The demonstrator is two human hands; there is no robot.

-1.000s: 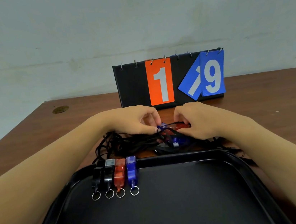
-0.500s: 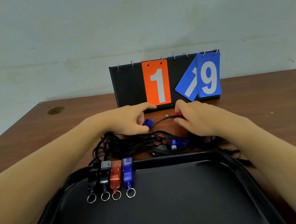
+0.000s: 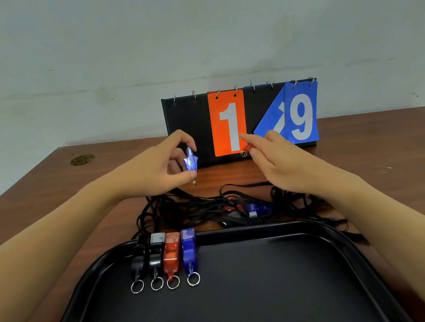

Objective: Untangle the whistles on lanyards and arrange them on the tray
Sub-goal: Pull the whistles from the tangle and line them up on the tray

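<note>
Brown wooden table (image 3: 48, 198) against a pale wall. Left hand (image 3: 153, 168) raised, fingers pinching a blue whistle (image 3: 190, 161); right hand (image 3: 273, 158) pinching a red whistle (image 3: 248, 148). Between them, lower, tangled black lanyards (image 3: 198, 206). Four whistles (image 3: 164, 253) lined up at the black tray (image 3: 269, 230)'s far-left rim.

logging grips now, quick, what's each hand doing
Left hand: closed, pinching a blue whistle lifted above the table.
Right hand: closed, pinching a red whistle, mostly hidden by its fingers.
</note>
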